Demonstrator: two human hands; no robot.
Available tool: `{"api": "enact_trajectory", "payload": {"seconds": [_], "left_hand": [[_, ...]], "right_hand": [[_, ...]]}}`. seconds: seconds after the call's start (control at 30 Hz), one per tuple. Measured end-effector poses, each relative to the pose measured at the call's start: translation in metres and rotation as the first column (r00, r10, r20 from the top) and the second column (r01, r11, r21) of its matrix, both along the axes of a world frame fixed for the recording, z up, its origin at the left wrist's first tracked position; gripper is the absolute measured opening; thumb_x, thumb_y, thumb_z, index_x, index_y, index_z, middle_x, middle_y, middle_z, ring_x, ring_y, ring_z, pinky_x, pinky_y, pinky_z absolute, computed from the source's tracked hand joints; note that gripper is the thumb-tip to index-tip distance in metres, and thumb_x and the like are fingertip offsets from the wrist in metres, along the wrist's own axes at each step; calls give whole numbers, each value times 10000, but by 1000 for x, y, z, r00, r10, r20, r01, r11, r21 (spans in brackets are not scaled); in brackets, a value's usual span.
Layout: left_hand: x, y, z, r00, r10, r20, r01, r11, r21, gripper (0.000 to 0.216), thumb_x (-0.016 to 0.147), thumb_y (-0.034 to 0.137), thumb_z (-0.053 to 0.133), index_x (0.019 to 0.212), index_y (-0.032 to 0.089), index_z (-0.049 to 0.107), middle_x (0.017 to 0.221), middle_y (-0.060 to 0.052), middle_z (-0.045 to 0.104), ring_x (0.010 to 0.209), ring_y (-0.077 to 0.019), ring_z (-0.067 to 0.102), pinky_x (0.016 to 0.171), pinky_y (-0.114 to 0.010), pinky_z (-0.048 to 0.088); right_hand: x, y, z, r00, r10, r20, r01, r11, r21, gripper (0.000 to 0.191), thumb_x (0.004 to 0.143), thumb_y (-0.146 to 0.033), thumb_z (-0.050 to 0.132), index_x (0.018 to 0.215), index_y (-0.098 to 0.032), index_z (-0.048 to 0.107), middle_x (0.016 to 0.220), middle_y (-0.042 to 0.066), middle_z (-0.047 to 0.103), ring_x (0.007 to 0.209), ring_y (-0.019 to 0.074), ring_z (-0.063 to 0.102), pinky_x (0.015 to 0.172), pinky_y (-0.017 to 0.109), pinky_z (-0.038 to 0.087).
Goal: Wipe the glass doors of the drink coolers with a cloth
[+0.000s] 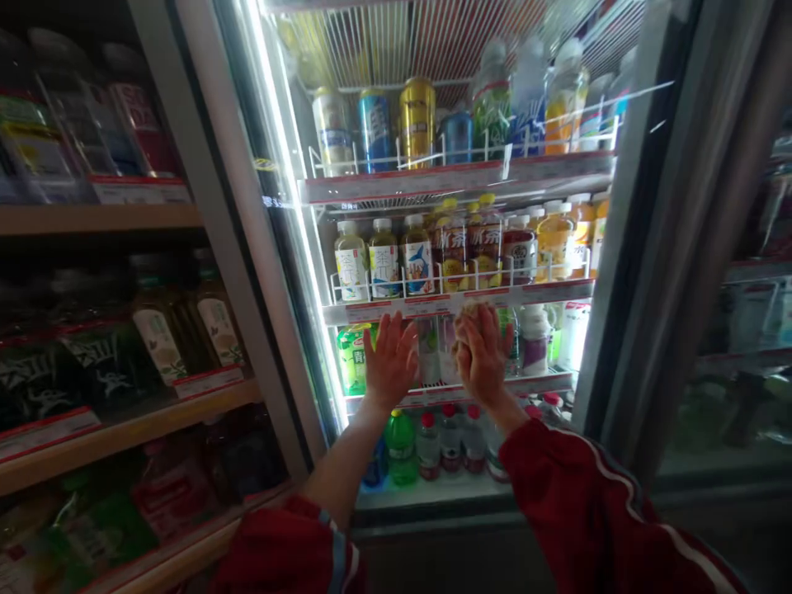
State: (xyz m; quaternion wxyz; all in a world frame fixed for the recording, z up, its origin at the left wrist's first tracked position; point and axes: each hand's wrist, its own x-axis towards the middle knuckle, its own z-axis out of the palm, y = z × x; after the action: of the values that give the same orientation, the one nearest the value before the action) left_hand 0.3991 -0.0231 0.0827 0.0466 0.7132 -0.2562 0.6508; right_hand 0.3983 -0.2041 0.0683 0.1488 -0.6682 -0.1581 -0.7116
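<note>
My left hand (392, 363) is raised with its fingers spread, holding nothing, in front of the lit drinks cooler. It seems to rest against the cooler's glass door, though contact is hard to make out. In my right hand (483, 363) is a crumpled beige cloth (473, 316), bunched under the fingers at the height of a shelf edge. Behind the hands, a shelf label strip (525, 292) runs below a row of bottled teas and juices. A green-labelled bottle (352, 359) stands left of my left hand.
Cans such as a gold can (417, 124) fill the upper shelf. Large bottles, among them a green bottle (401, 450), stand at the bottom. Wooden shelves (99, 219) with drinks lie to the left. A dark door frame (681, 214) borders the right side.
</note>
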Motion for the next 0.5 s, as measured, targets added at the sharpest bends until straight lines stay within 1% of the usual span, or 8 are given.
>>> {"api": "enact_trajectory", "payload": {"seconds": [0.1,0.2,0.27,0.33,0.4,0.43,0.5], "left_hand": [[0,1,0,1000,-16,-11,16,1000,-4,474,880,218,473,1353,196,458,1464,-120,397,1430,-219,170,1177,-467,43],[-1,2,0,1000,-25,-19,25,1000,1,476,878,219,477,1353,193,460,1465,-124,394,1429,-221,180,1178,-461,44],[-1,3,0,1000,-29,-7,29,1000,8,477,878,215,474,1354,191,459,1468,-124,390,1429,-218,177,1179,-452,47],[-1,4,1,1000,-29,7,29,1000,8,480,877,208,474,1356,189,455,1469,-127,388,1430,-215,176,1179,-448,51],[-2,2,0,1000,-27,9,27,1000,1,490,873,202,477,1362,183,446,1473,-134,381,1432,-216,175,1177,-454,56],[-3,0,0,1000,-24,8,24,1000,-11,497,870,199,481,1364,182,441,1477,-137,373,1433,-220,170,1176,-462,57],[-6,-7,1,1000,-18,-1,18,999,-35,508,862,199,494,1366,178,435,1487,-144,356,1436,-230,152,1173,-484,54]], "right_hand": [[-5,12,-7,999,24,-40,-28,996,-85,506,906,-190,428,1409,-233,389,1489,98,381,1409,224,283,1157,504,158],[-6,10,-10,998,11,-63,-19,991,-130,503,902,-194,436,1402,-245,400,1457,94,432,1402,220,298,1159,504,151],[-3,-2,-8,999,-13,-46,8,996,-92,508,903,-202,425,1409,-240,395,1461,100,424,1400,233,301,1153,516,158],[0,-15,-6,999,-43,-22,42,999,-16,519,907,-212,410,1425,-223,376,1479,114,393,1402,249,295,1144,527,175],[1,-22,-5,997,-73,-25,73,997,27,523,914,-218,396,1435,-210,358,1483,128,381,1401,253,295,1137,529,192],[0,-22,-6,996,-82,-35,82,996,21,515,918,-218,390,1432,-210,362,1475,132,392,1400,249,297,1136,526,200],[-2,-17,-8,995,-85,-54,84,996,-31,481,922,-214,383,1403,-209,403,1443,134,437,1399,236,301,1136,510,209]]}}
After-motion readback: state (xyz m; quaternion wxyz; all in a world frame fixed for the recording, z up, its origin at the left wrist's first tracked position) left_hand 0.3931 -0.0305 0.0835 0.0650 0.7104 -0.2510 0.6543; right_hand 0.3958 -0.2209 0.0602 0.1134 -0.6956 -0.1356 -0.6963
